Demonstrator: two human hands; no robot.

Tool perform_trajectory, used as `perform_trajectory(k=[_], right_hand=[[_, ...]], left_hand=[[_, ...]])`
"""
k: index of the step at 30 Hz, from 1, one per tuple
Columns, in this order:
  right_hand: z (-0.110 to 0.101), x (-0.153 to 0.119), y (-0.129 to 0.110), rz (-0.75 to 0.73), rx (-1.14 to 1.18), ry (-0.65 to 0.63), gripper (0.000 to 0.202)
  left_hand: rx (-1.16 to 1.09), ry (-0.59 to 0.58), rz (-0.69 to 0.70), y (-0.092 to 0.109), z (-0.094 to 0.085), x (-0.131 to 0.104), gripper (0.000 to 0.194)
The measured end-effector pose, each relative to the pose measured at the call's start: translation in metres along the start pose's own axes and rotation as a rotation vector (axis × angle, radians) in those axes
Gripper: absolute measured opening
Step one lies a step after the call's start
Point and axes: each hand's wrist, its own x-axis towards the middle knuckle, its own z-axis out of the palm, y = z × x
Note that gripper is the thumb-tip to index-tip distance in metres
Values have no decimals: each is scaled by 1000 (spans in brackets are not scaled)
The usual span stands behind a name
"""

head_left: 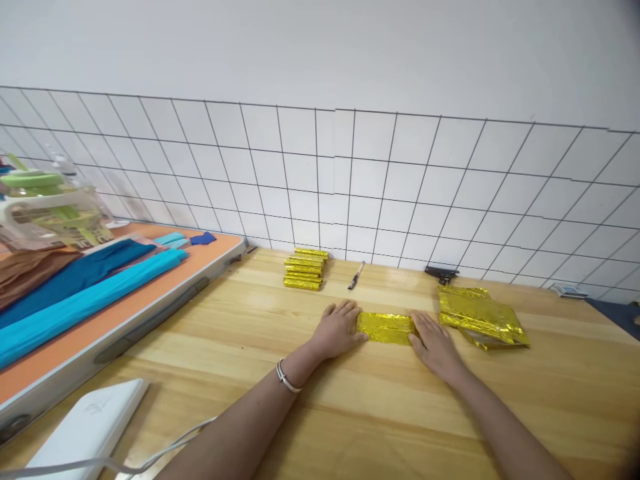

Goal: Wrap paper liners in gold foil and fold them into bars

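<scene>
A folded strip of shiny gold foil paper (pixel 386 327) lies flat on the wooden table between my two hands. My left hand (pixel 338 329) rests on its left end, fingers stretched out and thumb apart near the lower edge. At the right end, my right hand (pixel 434 339) lies with fingers extended and thumb spread, touching the foil. Beyond my left hand sits a group of several narrow rolled or folded gold foil pieces (pixel 303 272). To the right is a loose stack of wider gold foil sheets (pixel 480 312).
A pen (pixel 357 275) lies near the wall, and a black clip-like object (pixel 442 273) stands behind the foil stack. At left are an orange-topped board (pixel 200 257) with coloured cloths (pixel 100 287), a green-lidded jug (pixel 35 183), and a white power bank (pixel 90 427) with a cable.
</scene>
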Motion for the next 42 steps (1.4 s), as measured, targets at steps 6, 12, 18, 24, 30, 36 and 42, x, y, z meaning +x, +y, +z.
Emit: perform_trajectory(k=[6,12,18,24,30,36,42], right_hand=[[-1,4,1,21,218,95,62],[-11,5,-9,60,356,207,50],[-27,-2,-14,-68,512,404,14],[-24,-7,-13,-186,575,266,8],[-33,-13,-28,-205,493,71,33],[-43,-30,-36,-277,384,-18,22],[-31,-34,-35,-103,489,1,21]], left_hand=[[-252,110,-57,-3,5,8,31],[-335,158,-76,2,13,10,10],[-343,348,42,16,-10,6,8],[-184,180,315,13,-23,-15,15],[-66,30,423,13,-33,-37,15],[-135,-47,423,14,-26,-46,14],[-335,-20,132,13,-20,-48,8]])
